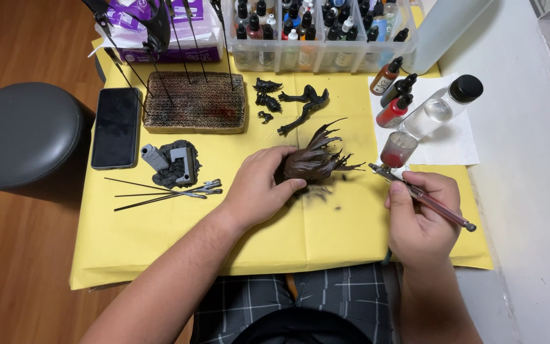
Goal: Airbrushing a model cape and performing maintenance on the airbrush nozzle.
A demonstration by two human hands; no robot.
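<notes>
Lower right, right hand (418, 213) grips an airbrush (423, 196) closed-fisted; at frame centre, left hand (259, 185) clasps a spiky dark brown model piece (316, 159) over yellow paper (160, 236).

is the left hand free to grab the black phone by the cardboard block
Probably not right away: the left hand is holding the dark spiky model part. The phone lies uncovered, with nothing between.

Bright, even light — sharp, soft shadows
</notes>
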